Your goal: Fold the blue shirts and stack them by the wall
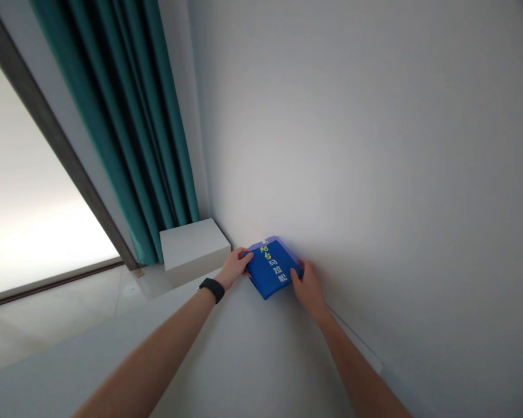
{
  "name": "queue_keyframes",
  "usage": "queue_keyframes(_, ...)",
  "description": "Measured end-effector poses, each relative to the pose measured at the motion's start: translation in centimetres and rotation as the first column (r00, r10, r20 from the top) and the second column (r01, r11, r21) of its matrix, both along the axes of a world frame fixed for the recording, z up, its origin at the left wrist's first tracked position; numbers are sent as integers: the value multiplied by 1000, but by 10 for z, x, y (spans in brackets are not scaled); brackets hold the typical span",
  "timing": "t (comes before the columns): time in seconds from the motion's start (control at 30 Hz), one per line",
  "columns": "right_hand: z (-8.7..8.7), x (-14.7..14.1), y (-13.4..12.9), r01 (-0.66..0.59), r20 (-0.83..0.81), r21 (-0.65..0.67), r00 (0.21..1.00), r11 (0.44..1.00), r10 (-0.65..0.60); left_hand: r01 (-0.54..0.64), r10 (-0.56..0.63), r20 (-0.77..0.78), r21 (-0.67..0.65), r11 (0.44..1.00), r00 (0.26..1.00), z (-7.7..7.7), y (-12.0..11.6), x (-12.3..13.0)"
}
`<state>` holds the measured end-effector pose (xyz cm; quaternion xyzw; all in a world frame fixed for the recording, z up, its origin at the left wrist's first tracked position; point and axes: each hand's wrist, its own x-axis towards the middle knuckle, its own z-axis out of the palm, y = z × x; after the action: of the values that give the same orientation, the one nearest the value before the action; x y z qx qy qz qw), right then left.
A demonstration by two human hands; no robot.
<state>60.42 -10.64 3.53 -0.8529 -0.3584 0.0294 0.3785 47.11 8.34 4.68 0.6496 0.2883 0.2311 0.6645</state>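
A flat, four-sided blue item (275,270) with yellow and white characters is held between my two hands, tilted above a pale surface. It looks like a folded bag or a booklet; I cannot tell which. Along its far side shows a purple layer (283,242), close behind the blue one. My left hand (234,267), below a black wristband, pinches the left corner with the thumb on top. At the right edge my right hand (308,287) grips with its thumb on the blue face and its fingers behind, mostly hidden.
The pale surface (244,360) spreads beneath my arms and meets a white wall (353,145). Beyond my left hand stands a white box-shaped unit (196,238). Teal curtains (131,116) hang behind it, beside a bright window (30,191). Light floor tiles (91,302) show at left.
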Motion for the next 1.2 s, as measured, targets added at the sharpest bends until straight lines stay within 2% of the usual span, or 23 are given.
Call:
queue_keyframes(0.07, -10, 2, 0, -22, -152, 44, 988, 999, 28, -2, 2, 2, 13, 1000, 1000, 0, 0, 1)
queue_keyframes(0.17, -15, 6, 1, -73, -203, 123, 974, 990, 97, -10, 9, 15, 37, 999, 1000, 0, 0, 3)
queue_keyframes(0.37, 3, 13, 8, -27, -224, 143, 973, 989, 59, -40, 36, 60, 76, 996, 998, 5, 10, 15)
queue_keyframes(0.47, 13, 13, 15, -10, -284, 163, 957, 987, 56, -60, 57, 29, 88, 994, 998, 4, 14, 21)
queue_keyframes(0.63, 14, 2, 10, 9, -419, 174, 906, 985, 66, -64, 73, -56, 139, 988, 996, -1, 13, 21)
queue_keyframes(0.8, 10, -5, 2, 84, -575, 320, 809, 944, 122, -71, 103, -101, 278, 958, 990, -1, 14, 22)
queue_keyframes(0.9, 8, -6, 1, 156, -654, 404, 738, 901, 165, -78, 138, -120, 405, 911, 983, 2, 14, 22)
queue_keyframes(1.0, 5, -6, -1, 205, -692, 472, 689, 858, 216, -99, 186, -109, 538, 837, 977, 8, 7, 17)
queue_keyframes(1.07, 2, -7, -5, 234, -700, 517, 669, 823, 249, -58, 163, -96, 671, 739, 982, 14, -6, 11)
queue_keyframes(1.1, 0, -8, -7, 246, -700, 540, 663, 805, 267, 18, 112, -112, 786, 618, 987, 18, -13, 8)
queue_keyframes(1.13, -1, -9, -9, 256, -696, 562, 660, 787, 282, 102, 42, -138, 875, 474, 989, 21, -22, 5)
queue_keyframes(1.17, -3, -9, -10, 265, -691, 581, 661, 770, 294, 179, -34, -178, 922, 344, 983, 23, -30, 2)
queue_keyframes(1.2, -5, -10, -11, 274, -683, 598, 665, 753, 301, 227, -84, -212, 945, 237, 974, 25, -38, -1)
